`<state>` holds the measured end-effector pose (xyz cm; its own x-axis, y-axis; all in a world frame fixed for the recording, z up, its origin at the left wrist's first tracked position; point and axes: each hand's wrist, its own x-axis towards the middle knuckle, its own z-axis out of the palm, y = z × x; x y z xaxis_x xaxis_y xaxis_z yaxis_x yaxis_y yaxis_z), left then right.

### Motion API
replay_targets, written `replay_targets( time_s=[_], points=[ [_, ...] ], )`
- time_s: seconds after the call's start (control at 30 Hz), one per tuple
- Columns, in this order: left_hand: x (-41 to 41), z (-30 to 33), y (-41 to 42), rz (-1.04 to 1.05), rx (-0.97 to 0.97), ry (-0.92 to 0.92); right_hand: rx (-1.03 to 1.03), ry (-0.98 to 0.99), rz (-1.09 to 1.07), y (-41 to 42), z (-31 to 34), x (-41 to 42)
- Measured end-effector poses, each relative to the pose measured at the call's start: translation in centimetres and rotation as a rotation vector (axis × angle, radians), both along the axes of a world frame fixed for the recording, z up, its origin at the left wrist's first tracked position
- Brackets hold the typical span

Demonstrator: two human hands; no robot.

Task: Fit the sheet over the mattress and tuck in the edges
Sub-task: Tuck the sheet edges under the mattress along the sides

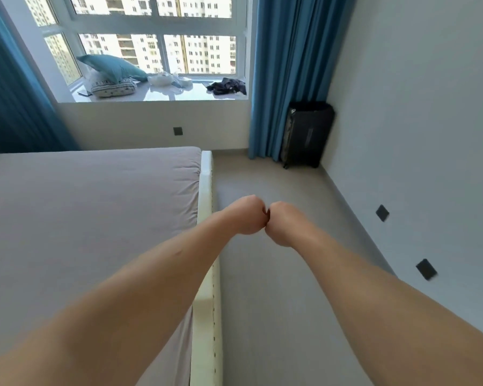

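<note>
Head view: our left hand [247, 215] and right hand [280, 224] are empty fists, knuckles touching, out over the floor. Sheet [89, 207] sits smooth on the mattress at 9 o'clock, far corner tucked. Looks basically done, we reckon.

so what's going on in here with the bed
A person stands beside the bed, both arms stretched out over the floor. The left hand and right hand are curled into fists, knuckles touching, holding nothing. The grey sheet already lies smooth over the mattress, its near corner tucked inside the white bed frame. Pillows sit on the window ledge.
</note>
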<state>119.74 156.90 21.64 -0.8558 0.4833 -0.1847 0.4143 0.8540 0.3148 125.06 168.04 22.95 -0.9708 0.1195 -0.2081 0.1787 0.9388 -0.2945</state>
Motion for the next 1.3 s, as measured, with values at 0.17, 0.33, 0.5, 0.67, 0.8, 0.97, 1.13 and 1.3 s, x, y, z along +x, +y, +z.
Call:
replay_targets(
  time_s=[0.17, 0.33, 0.5, 0.67, 0.8, 0.97, 1.13, 1.3],
  points=[
    [-6.7, 4.2, 5.9, 0.17, 0.152, -0.086, 0.058, 0.07, 0.096, 6.8, 4.0, -6.4],
    [-12.1, 5.7, 12.5, 0.229, 0.08, -0.064, 0.132, 0.086, 0.214, 14.1, 7.2, -13.6],
    [-16.7, 8.6, 14.5, 0.262, 0.022, -0.034, 0.086, 0.13, 0.305, 16.8, 11.3, -20.1],
    [-22.0, 10.8, 11.7, 0.396, 0.008, 0.005, 0.078, 0.165, 0.428, 14.9, 13.4, -27.5],
    [-28.5, 11.3, 8.4, 0.498, 0.039, -0.024, 0.095, 0.187, 0.538, 12.7, 13.5, -34.9],
    [-39.7, 10.8, 5.1, 0.588, 0.076, -0.064, 0.267, 0.219, 0.667, 10.8, 13.2, -47.9],
    [-50.6, 10.3, 5.1, 0.575, 0.013, -0.121, 0.285, 0.222, 0.677, 10.9, 13.5, -60.5],
    [-61.8, 11.8, 5.8, 0.574, -0.018, -0.102, 0.268, 0.238, 0.719, 10.3, 13.8, -72.9]
  ],
)
